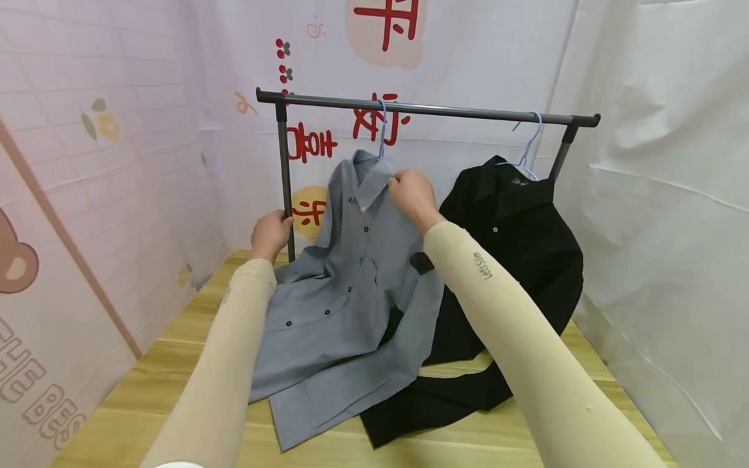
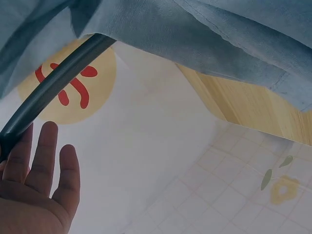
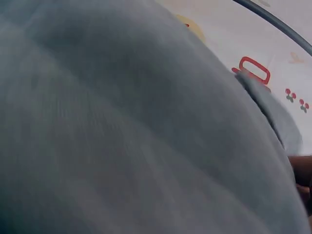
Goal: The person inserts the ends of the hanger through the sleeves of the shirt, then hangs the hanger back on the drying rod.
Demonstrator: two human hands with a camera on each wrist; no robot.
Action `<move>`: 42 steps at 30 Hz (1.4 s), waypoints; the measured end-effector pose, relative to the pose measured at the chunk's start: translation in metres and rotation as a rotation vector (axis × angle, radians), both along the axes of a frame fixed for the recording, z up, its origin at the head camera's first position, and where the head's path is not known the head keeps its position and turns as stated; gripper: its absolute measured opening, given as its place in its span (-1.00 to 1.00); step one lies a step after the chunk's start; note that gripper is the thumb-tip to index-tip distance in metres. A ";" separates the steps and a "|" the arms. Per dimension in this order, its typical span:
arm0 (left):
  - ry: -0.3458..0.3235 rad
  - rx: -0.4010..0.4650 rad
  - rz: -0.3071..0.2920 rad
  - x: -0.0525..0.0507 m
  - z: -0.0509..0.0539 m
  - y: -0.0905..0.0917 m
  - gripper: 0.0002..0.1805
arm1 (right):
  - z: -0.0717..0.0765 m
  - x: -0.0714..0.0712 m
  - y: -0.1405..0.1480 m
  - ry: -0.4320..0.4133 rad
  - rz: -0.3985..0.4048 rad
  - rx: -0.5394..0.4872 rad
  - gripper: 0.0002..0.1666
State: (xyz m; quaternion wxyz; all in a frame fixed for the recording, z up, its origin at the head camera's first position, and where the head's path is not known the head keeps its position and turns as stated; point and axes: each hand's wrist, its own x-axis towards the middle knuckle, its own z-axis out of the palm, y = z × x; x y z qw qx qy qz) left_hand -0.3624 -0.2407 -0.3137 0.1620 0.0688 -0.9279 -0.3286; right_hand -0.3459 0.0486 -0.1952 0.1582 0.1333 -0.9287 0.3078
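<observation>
A grey-blue button-up shirt (image 1: 357, 260) hangs by a light blue hanger (image 1: 383, 127) from the bar of a dark clothes rack (image 1: 328, 101). My right hand (image 1: 412, 195) pinches this shirt beside its collar. In the right wrist view, shirt cloth (image 3: 146, 122) fills most of the picture and hides nearly all of that hand. Over at the rack's left post (image 1: 285, 169), my left hand (image 1: 270, 235) grips the tube between thumb and forefinger. The left wrist view shows its other fingers (image 2: 46, 153) held fairly straight, off the post.
On the right, a black shirt (image 1: 515, 227) hangs from another light blue hanger (image 1: 529, 143), one sleeve lying on the wood-grain table (image 1: 158, 390). The grey-blue shirt's hem and sleeve also spread over the table. Printed white cloth (image 1: 486, 52) surrounds the back and sides.
</observation>
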 end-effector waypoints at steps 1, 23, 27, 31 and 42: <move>-0.001 0.005 0.002 -0.001 0.000 0.000 -0.58 | 0.001 0.000 0.001 -0.015 0.020 0.023 -0.47; 0.001 -0.013 0.001 0.000 -0.005 -0.002 -0.58 | -0.017 -0.005 0.074 -0.228 0.188 -0.080 -0.55; -0.015 -0.072 -0.017 0.001 -0.012 -0.004 -0.59 | -0.027 -0.001 0.081 -0.192 0.173 -0.030 -0.53; -0.032 -0.111 -0.020 0.000 -0.016 -0.007 -0.61 | -0.036 0.002 0.090 -0.146 0.121 0.033 -0.50; -0.026 -0.394 -0.050 0.017 -0.031 -0.015 -0.64 | -0.095 0.006 0.123 -0.058 0.006 0.077 -0.37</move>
